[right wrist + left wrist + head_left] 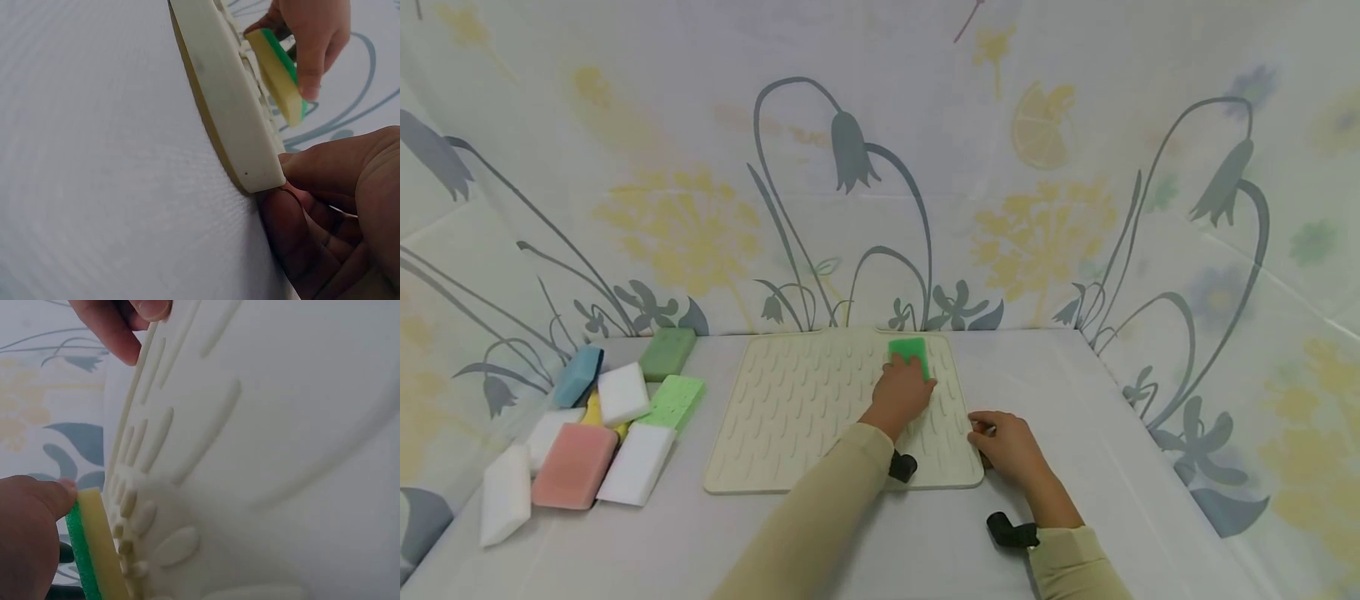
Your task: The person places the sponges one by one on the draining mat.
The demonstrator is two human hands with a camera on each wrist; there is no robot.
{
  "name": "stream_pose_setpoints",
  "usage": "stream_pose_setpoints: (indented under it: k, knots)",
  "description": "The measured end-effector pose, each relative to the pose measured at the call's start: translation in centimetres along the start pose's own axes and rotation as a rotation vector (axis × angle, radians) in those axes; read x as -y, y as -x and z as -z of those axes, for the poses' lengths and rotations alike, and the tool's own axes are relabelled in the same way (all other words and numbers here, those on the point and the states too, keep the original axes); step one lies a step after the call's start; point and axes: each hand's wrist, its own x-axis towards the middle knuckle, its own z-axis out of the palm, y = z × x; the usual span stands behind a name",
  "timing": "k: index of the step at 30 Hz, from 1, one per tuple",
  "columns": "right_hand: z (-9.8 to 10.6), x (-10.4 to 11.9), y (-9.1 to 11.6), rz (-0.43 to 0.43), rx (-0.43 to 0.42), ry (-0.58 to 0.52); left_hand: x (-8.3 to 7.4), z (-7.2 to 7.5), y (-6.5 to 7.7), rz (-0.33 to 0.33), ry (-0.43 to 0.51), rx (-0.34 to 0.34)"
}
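Sponge point(910, 347) in left hand point(901, 396): thumb and fingers pinch its edges, green side up.
Right hand point(1009, 446): thumb and finger pinch the mat's point(842, 485) right edge.
Sponge's place: toward the mat's far right corner, left hand nearer; long axis unclear.
Sponge pile point(574, 467): left of the mat.

From afar I see the table point(1030, 371) bearing a mat point(790, 417); left of the mat lie sponges point(577, 467), some seemingly overlapping.

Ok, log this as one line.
Left hand: holds green-yellow rectangular sponge at far right of cream ridged mat; Right hand: pinches mat's right edge; Left of mat: white and coloured blocks
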Motion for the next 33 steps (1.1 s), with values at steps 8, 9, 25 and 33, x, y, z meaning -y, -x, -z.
stream_pose_setpoints:
  k: [8, 9, 25, 33]
  knots:
    - [-0.1, 0.1, 0.0, -0.016, 0.005, -0.034, -0.9, 0.1, 0.0, -0.011, -0.045, 0.004]
    - [-0.1, 0.1, 0.0, -0.021, 0.010, -0.044, -1.0, 0.1, 0.0, -0.010, -0.051, 0.004]
    - [0.0, 0.4, 0.4, -0.054, 0.005, -0.059, -1.7, -0.6, -0.5, -0.029, -0.138, -0.034]
    - [-0.1, 0.4, 0.2, -0.047, 0.002, -0.069, -2.1, -1.0, -1.0, -0.052, -0.223, -0.066]
